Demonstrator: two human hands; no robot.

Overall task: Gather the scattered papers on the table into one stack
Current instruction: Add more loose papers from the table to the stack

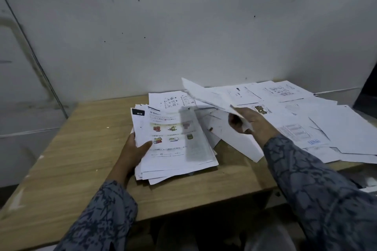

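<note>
Looking from the table's (67, 161) near edge at the bottom of the frame, we see bare wood open across the lower left and centre. Our left hand (133, 150) grips the stack (173, 142) at mid-frame, thumb curled over its left edge, its sheets fanned unevenly at the bottom. Just right of it, our right hand (247, 122) pinches a lifted sheet (204, 93), tilted up toward the upper left above the table. Beyond, loose papers (318, 128) overlap across the right side, reaching the far edge by the wall (183, 26).
</note>
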